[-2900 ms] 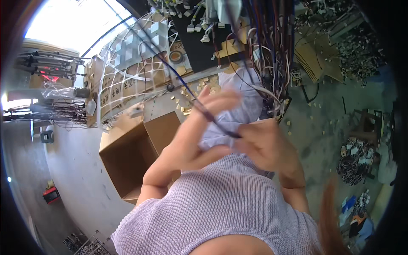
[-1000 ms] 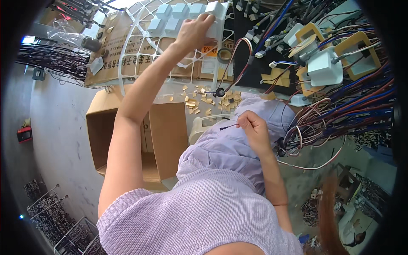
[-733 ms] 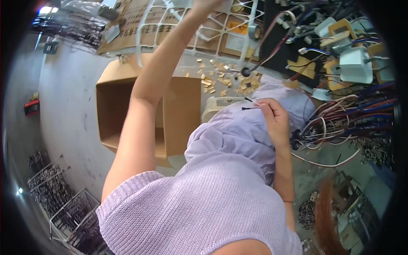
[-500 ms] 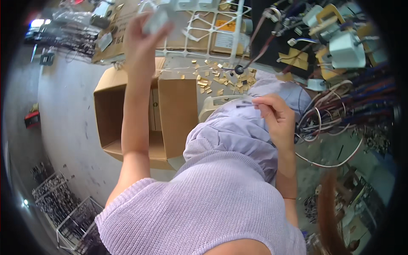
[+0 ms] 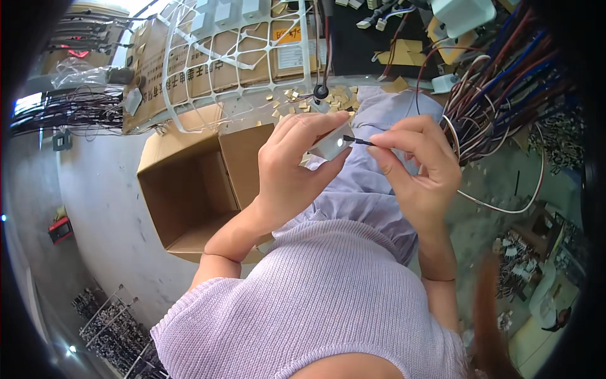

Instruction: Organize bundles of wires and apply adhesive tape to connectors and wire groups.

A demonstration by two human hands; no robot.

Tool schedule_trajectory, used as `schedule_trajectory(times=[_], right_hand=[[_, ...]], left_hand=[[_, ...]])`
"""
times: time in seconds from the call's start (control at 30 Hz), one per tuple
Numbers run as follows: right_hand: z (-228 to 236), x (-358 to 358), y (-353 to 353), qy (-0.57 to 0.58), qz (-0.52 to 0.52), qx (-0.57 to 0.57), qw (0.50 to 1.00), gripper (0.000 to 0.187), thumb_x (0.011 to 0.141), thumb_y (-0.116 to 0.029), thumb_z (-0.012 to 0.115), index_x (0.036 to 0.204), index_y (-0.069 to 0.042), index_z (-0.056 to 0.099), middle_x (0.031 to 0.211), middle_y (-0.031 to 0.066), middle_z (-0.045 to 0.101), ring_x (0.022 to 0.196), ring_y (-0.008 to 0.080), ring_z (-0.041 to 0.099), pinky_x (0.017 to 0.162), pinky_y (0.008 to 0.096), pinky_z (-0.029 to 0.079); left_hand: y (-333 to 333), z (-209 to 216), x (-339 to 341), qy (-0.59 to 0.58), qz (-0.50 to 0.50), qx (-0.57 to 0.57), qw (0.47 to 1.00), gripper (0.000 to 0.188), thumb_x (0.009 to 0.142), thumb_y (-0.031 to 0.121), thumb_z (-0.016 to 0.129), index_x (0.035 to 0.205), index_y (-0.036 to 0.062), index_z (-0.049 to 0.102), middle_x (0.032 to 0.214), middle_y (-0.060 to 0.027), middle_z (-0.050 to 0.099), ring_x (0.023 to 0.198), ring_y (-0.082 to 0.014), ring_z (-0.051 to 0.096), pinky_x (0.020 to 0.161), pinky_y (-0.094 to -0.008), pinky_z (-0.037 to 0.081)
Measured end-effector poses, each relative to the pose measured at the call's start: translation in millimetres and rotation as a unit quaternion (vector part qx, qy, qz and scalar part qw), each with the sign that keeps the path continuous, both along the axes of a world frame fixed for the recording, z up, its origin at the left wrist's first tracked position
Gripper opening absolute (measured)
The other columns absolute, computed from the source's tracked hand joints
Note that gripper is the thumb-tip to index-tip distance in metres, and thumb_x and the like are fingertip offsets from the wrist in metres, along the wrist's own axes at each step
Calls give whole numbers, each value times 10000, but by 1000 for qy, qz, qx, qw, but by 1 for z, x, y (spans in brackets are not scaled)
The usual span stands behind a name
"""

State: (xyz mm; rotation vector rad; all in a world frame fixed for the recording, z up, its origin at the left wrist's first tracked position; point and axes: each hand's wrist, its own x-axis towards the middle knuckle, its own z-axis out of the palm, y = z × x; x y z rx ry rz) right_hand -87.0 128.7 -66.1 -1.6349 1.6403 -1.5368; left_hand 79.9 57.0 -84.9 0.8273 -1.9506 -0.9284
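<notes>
My left hand (image 5: pixel 291 165) grips a small white box-shaped housing (image 5: pixel 327 148) between thumb and fingers, above my lap. Facing it, my right hand (image 5: pixel 421 165) pinches a thin black wire end (image 5: pixel 362 141) between thumb and index finger. The tip of that wire end meets the housing's right-hand face, beside a bright round spot. Whether it has entered a hole there I cannot tell. The left fingers cover much of the housing.
An open cardboard box (image 5: pixel 245 165) stands on the floor at left. Ahead, a white plastic grid (image 5: pixel 235 88) bears several white housings (image 5: pixel 222 14). Small tan pieces (image 5: pixel 341 99) lie scattered nearby. A thick bundle of cables (image 5: pixel 483 95) hangs at right, near a black surface (image 5: pixel 353 47).
My left hand has come down from the grid toward my lap with the white housing. My right hand's black wire end now meets it. The whole view has shifted a little.
</notes>
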Motion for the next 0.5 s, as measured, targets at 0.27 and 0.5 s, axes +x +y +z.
schedule_trajectory(times=[0.27, 0.5], right_hand=[[-3, -2, 6, -7, -7, 72, 997, 184, 687, 28, 747, 849, -26, 680, 786, 71, 589, 685, 189, 589, 586, 278, 461], [-7, -1, 4, 89, -25, 53, 994, 127, 691, 0, 713, 795, -30, 645, 763, 79, 552, 675, 250, 567, 592, 343, 458]], left_hand=[[-1, -2, -10, -79, -3, -91, 993, 480, 604, -32, 758, 1065, 57, 656, 961, -69, 667, 847, -226, 622, 739, -326, 495], [3, -10, -17, -142, -8, -211, 967, 461, 651, -28, 714, 1097, 63, 642, 966, -45, 640, 858, -219, 599, 759, -336, 450]])
